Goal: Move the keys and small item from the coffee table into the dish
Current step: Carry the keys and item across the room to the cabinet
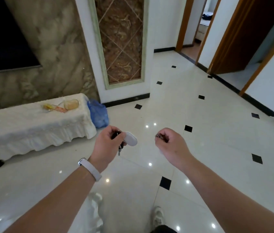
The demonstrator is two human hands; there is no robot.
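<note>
My left hand (106,145) is closed around a bunch of keys (119,149) with a white oval fob (130,139); one key dangles below the fist. My right hand (167,142) is closed on a small metallic item (159,136), of which only a bit shows at the fingers. Both hands are held out over the glossy tiled floor, about chest width apart. A glass dish (71,104) stands on the white-clothed low table (31,126) to the left, well away from both hands.
A blue plastic bag (98,114) leans against the table's right end. Small yellow and orange items (53,107) lie beside the dish. A dark TV screen (1,39) hangs on the left wall. Open doorways (198,31) lie ahead on the right. My feet show below.
</note>
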